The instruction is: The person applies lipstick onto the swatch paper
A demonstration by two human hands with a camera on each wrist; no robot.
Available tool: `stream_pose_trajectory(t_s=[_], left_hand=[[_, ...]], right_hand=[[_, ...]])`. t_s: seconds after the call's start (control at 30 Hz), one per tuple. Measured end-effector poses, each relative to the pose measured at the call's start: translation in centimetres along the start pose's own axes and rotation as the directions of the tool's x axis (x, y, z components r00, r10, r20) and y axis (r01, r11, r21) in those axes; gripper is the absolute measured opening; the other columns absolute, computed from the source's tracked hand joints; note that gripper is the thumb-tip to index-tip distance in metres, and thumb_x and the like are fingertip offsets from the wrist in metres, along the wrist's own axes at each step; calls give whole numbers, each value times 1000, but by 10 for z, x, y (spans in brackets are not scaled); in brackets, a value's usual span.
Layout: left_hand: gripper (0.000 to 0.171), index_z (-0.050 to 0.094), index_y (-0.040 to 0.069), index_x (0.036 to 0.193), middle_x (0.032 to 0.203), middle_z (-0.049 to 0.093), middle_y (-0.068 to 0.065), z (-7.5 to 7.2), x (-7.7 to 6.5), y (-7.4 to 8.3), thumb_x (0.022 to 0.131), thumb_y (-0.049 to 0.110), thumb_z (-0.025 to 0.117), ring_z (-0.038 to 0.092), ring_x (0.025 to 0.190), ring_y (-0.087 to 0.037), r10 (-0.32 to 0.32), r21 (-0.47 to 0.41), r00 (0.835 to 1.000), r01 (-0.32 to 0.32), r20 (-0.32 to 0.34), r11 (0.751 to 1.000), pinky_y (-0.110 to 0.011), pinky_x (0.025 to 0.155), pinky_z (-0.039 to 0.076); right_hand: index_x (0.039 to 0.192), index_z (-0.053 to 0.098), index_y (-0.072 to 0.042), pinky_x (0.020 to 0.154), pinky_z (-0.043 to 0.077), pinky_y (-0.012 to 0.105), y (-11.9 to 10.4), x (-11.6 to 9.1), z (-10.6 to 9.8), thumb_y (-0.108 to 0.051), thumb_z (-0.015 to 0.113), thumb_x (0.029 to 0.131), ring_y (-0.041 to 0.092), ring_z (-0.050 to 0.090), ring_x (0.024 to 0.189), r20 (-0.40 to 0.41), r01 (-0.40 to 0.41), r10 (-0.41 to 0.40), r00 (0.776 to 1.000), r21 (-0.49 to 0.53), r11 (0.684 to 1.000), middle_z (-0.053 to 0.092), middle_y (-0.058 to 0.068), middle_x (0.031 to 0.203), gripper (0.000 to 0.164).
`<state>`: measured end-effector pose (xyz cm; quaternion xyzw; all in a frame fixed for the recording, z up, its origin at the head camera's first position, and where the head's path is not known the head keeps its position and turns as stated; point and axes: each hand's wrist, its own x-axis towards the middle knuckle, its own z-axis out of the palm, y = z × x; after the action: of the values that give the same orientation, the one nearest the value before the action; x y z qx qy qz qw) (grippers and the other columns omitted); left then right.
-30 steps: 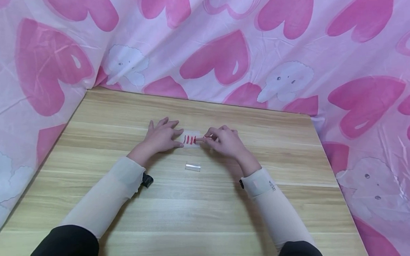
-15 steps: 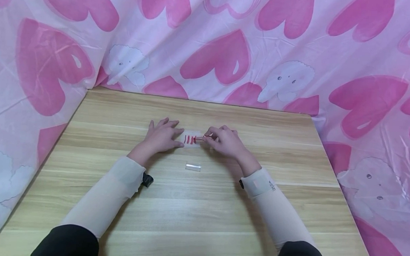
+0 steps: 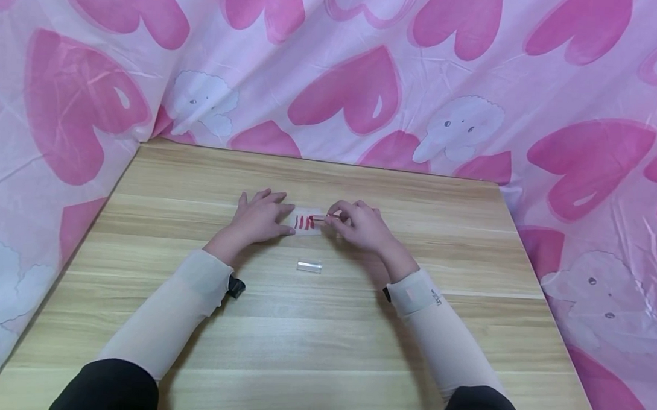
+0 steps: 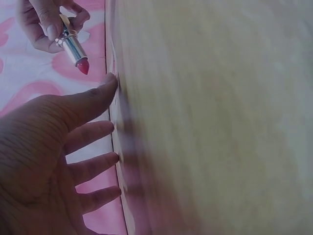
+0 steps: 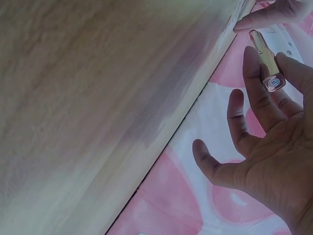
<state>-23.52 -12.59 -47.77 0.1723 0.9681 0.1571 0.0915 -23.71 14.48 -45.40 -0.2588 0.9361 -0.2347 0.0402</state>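
Observation:
A small whitish sheet (image 3: 305, 211) bearing several short red strokes lies on the table. My left hand (image 3: 258, 217) has its fingers spread, the thumb and index fingertips at the sheet's left edge. From the right, my right hand (image 3: 363, 225) pinches a lipstick (image 3: 318, 219) between thumb and fingers. Its red tip is over the rightmost stroke. In the left wrist view, the lipstick (image 4: 74, 50) shows a shiny metallic tube and a pointed red end. The right wrist view shows the base of the lipstick (image 5: 267, 61), with the other fingers loosely bent.
Nearer to me than the sheet, a clear lipstick cap (image 3: 309, 266) lies on its side on the wooden table (image 3: 313, 337). A pink curtain (image 3: 355, 61) printed with hearts hangs behind the table and along both sides.
The lipstick tip has shifted slightly toward the table's far side along the rightmost red stroke. My left hand, the sheet and the clear cap stay where they were.

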Motion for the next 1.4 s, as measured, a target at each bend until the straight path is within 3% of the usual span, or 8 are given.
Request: stream_pose_trajectory(t_s=[0.27,0.5,0.67,0.9,1.1,1.2,1.3,1.4], left_hand=[[72,54,18,146,160,37,-9,-9,-6,4,87,56,71,21,149,-40,2,-8,999,-3,-41,1000,-79,110,4],[73,53,18,147,158,40,-8,-19,-11,12,88,57,70,26,147,-38,-3,-27,997,1,-71,1000,-77,111,10],[71,54,12,145,152,48,-12,-22,-14,14,89,55,69,40,140,-38,5,-219,998,-20,-70,976,-67,112,27],[69,57,12,141,144,55,-6,-25,-20,21,89,56,70,46,136,-29,-13,-626,999,-19,-46,780,-51,112,37],[53,63,9,134,130,65,-7,-29,-25,41,92,39,73,58,122,-25,17,-756,991,-112,-132,645,-46,103,47],[45,66,9,131,129,66,-11,-28,-26,51,93,32,73,59,120,-27,20,-829,988,-137,-151,542,-48,99,51],[40,65,9,131,128,65,-17,-23,-27,60,95,26,71,59,115,-37,38,-896,987,-159,-157,415,-53,95,53],[38,65,11,134,126,66,-15,-17,-28,65,97,23,68,60,112,-36,28,-922,983,-182,-183,342,-47,94,53]], right_hand=[[115,67,-19,79,48,39,0,-1,-1,-35,65,99,19,59,88,-26,20,-17,1000,126,992,71,0,89,23],[113,67,-15,73,52,37,0,-3,-1,-31,65,100,19,65,83,-9,-14,18,1000,326,945,74,10,96,21],[113,69,-16,78,51,38,2,-5,-2,-33,62,101,21,67,92,-7,-38,45,999,414,910,75,12,98,22],[116,70,-9,96,47,45,0,-10,-6,-35,57,104,22,64,108,-14,-36,53,999,556,831,75,5,98,31],[120,68,-9,103,43,46,-11,-13,-10,-29,56,105,19,63,114,-39,2,34,999,673,740,75,7,102,29],[121,66,-5,104,43,43,-18,-15,-12,-22,54,105,22,63,114,-60,36,11,998,725,687,74,13,103,26],[121,65,-2,100,46,38,-25,-17,-13,-19,53,106,24,63,111,-70,56,-3,998,767,640,73,14,103,26],[122,64,-1,95,47,35,-33,-20,-13,-19,51,107,22,63,108,-61,56,-12,998,796,603,73,12,102,27]])
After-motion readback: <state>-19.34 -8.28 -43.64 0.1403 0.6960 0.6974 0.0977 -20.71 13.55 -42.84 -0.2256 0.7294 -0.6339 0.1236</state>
